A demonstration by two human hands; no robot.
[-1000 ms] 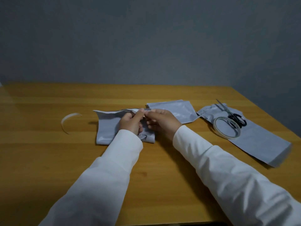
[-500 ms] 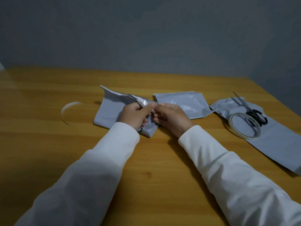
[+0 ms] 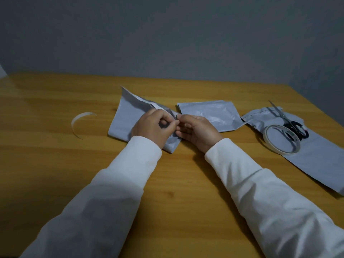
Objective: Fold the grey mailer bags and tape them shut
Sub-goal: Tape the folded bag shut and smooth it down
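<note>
A grey mailer bag [image 3: 123, 119] lies at the table's middle, its far flap lifted off the wood. My left hand [image 3: 153, 127] and my right hand [image 3: 197, 132] meet over its right end, fingertips pinching the flap edge where a thin strip shows; what that strip is I cannot tell. A folded grey mailer bag [image 3: 210, 113] lies just right of my hands. A third grey mailer bag [image 3: 316, 151] lies flat at the right, carrying a roll of clear tape [image 3: 282, 139] and black-handled scissors [image 3: 292, 127].
A curled white strip [image 3: 79, 121] lies on the wooden table [image 3: 55, 164] to the left. A grey wall stands behind the table's far edge. The right table edge runs close past the third bag.
The bag's far flap has lifted higher off the table, and both hands have drawn slightly nearer while pinching its edge. The view has tilted and shifted.
</note>
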